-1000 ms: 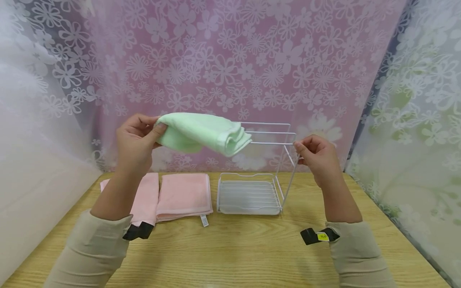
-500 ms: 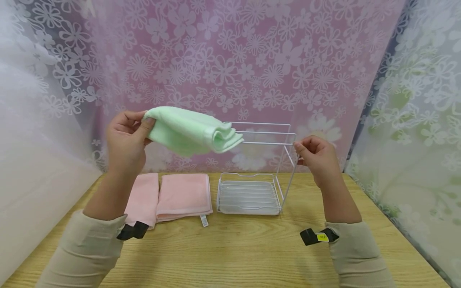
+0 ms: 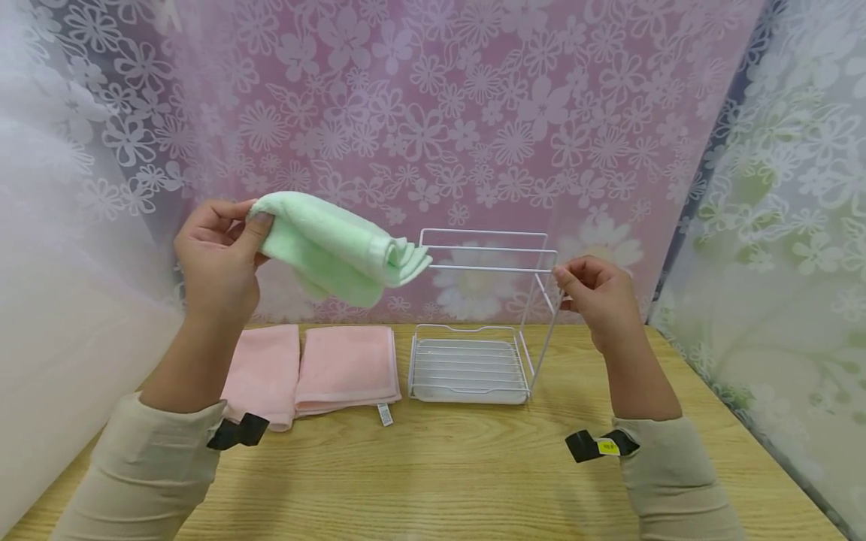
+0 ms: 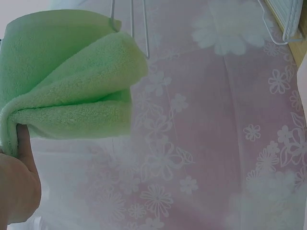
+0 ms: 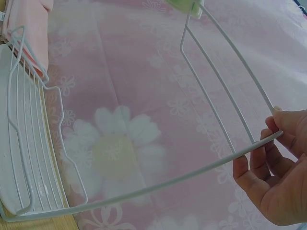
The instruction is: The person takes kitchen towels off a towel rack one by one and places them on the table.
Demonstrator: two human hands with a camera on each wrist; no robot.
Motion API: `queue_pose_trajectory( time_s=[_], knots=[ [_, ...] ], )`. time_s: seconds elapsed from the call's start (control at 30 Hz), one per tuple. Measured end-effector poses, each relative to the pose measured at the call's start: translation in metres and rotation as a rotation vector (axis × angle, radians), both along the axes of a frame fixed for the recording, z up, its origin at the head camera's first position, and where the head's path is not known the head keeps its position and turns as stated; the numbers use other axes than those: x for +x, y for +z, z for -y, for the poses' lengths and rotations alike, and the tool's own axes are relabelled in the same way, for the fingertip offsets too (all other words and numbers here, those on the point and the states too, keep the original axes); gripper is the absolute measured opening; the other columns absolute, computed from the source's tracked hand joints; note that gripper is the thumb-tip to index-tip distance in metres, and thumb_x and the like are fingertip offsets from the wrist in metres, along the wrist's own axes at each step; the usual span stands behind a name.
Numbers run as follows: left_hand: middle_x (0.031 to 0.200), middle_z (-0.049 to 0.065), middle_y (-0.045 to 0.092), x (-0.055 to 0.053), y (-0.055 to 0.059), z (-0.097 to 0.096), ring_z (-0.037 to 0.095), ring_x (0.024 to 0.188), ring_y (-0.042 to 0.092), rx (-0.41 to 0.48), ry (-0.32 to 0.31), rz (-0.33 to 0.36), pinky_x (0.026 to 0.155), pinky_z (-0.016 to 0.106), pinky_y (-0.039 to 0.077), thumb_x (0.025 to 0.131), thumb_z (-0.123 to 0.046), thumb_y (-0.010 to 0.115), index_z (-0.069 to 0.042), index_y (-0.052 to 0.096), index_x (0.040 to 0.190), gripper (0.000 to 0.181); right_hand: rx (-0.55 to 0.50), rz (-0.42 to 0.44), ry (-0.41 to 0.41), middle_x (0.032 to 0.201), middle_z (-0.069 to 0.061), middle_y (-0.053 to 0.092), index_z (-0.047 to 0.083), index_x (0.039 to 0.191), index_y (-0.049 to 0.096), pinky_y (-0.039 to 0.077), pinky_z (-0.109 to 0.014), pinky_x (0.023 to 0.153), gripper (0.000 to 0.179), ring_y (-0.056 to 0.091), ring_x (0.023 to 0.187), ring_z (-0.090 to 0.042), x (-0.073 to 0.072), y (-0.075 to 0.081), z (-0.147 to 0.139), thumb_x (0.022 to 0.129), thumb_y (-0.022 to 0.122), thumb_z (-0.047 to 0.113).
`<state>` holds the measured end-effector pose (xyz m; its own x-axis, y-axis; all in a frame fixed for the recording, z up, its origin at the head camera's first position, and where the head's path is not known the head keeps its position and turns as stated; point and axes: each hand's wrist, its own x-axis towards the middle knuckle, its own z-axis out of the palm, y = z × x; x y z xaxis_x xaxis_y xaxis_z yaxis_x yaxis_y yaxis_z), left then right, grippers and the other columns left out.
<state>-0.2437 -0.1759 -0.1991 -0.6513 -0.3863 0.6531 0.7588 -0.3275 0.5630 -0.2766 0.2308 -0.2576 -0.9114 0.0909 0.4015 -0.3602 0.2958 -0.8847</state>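
Observation:
In the head view my left hand (image 3: pixel 219 259) pinches one end of a folded light green towel (image 3: pixel 325 237), thumb on the near side. The towel is held in the air, its loose layered end sloping down to the right and overlapping the left end of the rack's top bars. My right hand (image 3: pixel 598 297) grips the upper right corner of a white wire rack (image 3: pixel 501 268). In the right wrist view, its fingers (image 5: pixel 249 177) curl round the rack's upright near the top bars. The rack's base holds a whitish tray (image 3: pixel 467 364) under wire slats, low on the table.
Two folded pink towels lie left of the rack: one pink towel (image 3: pixel 348 366) close beside it with a small white tag (image 3: pixel 385 414), another pink towel (image 3: pixel 264 376) partly behind my left forearm. A wood-grain table (image 3: pixel 419 481) lies below; a flowered curtain (image 3: pixel 433 113) hangs behind.
My left hand has moved left and slightly up with the green towel, uncovering more of the rack's top bars. The right hand and rack have stayed nearly still.

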Motion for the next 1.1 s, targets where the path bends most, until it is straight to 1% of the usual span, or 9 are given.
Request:
queue_pose_trajectory(
  time_s=[0.3, 0.5, 0.67, 0.8, 0.9, 1.1],
  knots=[
    [0.083, 0.016, 0.067, 0.001, -0.001, 0.009, 0.019, 0.066, 0.065, 0.0, 0.039, -0.024, 0.057, 0.027, 0.058, 0.079, 0.012, 0.073, 0.011, 0.066, 0.088, 0.011, -0.012, -0.008, 0.016, 0.081, 0.003, 0.057, 0.007, 0.091, 0.065, 0.056, -0.023, 0.064, 0.023, 0.055, 0.081, -0.018, 0.0, 0.0, 0.0, 0.095, 0.065, 0.029],
    [0.083, 0.017, 0.065, 0.003, -0.006, 0.014, 0.019, 0.065, 0.065, -0.006, 0.057, -0.006, 0.056, 0.027, 0.057, 0.079, 0.011, 0.074, 0.011, 0.065, 0.087, 0.012, -0.027, -0.013, 0.023, 0.079, 0.002, 0.057, 0.007, 0.09, 0.065, 0.055, -0.023, 0.062, 0.019, 0.055, 0.078, -0.015, 0.0, 0.0, 0.0, 0.095, 0.066, 0.025],
    [0.082, 0.016, 0.067, 0.003, -0.014, 0.015, 0.018, 0.064, 0.065, -0.037, 0.073, 0.021, 0.056, 0.026, 0.057, 0.08, 0.012, 0.072, 0.01, 0.066, 0.088, 0.01, -0.039, -0.015, 0.03, 0.078, 0.003, 0.057, 0.008, 0.088, 0.066, 0.055, -0.023, 0.061, 0.017, 0.055, 0.077, -0.015, -0.001, 0.0, -0.001, 0.095, 0.066, 0.024],
    [0.081, 0.013, 0.068, 0.003, -0.021, 0.014, 0.016, 0.064, 0.064, -0.063, 0.089, 0.06, 0.056, 0.024, 0.057, 0.081, 0.011, 0.072, 0.009, 0.067, 0.088, 0.009, -0.029, -0.023, 0.031, 0.078, 0.004, 0.057, 0.011, 0.087, 0.066, 0.056, -0.023, 0.062, 0.015, 0.055, 0.076, -0.012, 0.0, 0.0, -0.001, 0.095, 0.066, 0.024],
    [0.079, 0.011, 0.069, 0.003, -0.027, 0.013, 0.015, 0.064, 0.064, -0.084, 0.1, 0.085, 0.056, 0.023, 0.056, 0.082, 0.012, 0.07, 0.007, 0.068, 0.088, 0.007, -0.03, -0.024, 0.032, 0.078, 0.005, 0.057, 0.011, 0.087, 0.066, 0.056, -0.023, 0.063, 0.015, 0.055, 0.076, -0.011, 0.0, 0.0, -0.001, 0.095, 0.066, 0.024],
    [0.078, 0.01, 0.068, 0.003, -0.043, 0.014, 0.014, 0.065, 0.064, -0.114, 0.083, 0.131, 0.057, 0.023, 0.056, 0.084, 0.013, 0.068, 0.006, 0.068, 0.087, 0.007, -0.054, -0.022, 0.04, 0.077, 0.003, 0.057, 0.01, 0.087, 0.067, 0.056, -0.023, 0.061, 0.014, 0.055, 0.075, -0.011, 0.0, 0.0, -0.001, 0.094, 0.067, 0.022]
  ],
)
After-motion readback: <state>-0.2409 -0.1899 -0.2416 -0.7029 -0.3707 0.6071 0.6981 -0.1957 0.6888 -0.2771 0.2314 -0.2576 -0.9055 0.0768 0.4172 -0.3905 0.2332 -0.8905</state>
